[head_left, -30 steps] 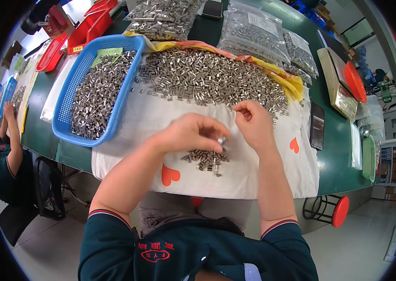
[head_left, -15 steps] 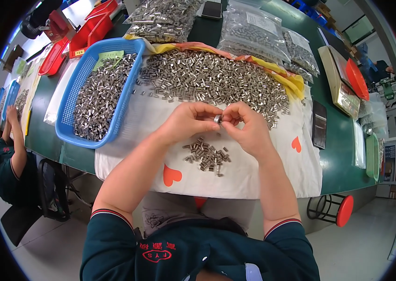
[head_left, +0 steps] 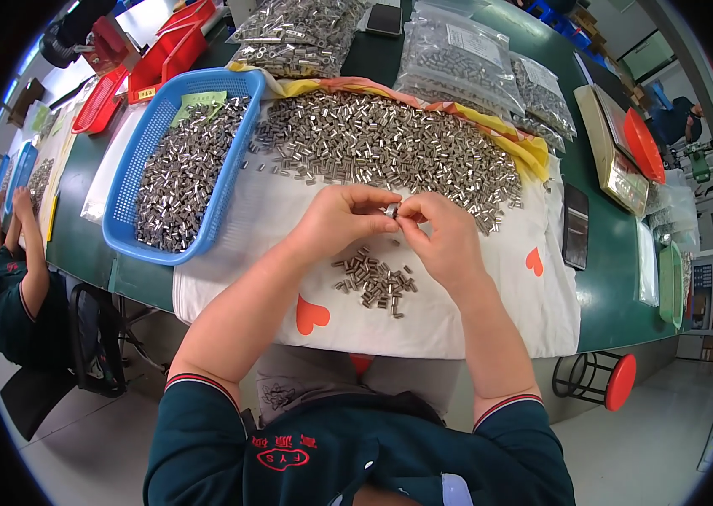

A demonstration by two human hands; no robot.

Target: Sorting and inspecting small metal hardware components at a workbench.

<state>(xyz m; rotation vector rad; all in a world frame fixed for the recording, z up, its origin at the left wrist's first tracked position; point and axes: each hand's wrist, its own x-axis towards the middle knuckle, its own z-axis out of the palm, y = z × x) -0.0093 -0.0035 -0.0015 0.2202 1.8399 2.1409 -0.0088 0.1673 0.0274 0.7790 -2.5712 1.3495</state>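
My left hand pinches a small shiny metal ring between thumb and forefinger, above the white cloth. Against the ring's right side, my right hand has its thumb and fingertips pressed together. Whatever those fingertips hold, if anything, is hidden. Just below both hands lies a small loose heap of short metal cylinders. Beyond them spreads a large pile of similar cylinders, bordered at the back by a yellow and orange cloth edge.
On the left, a blue perforated basket holds many cylinders and a green slip. Plastic bags of metal parts stand at the back. A dark phone-like slab lies right. A red stool stands below. Another person sits at left.
My right fingers have drawn closer together at the ring, and that hand has shifted slightly left. The left hand keeps its pinch. The heaps look the same.
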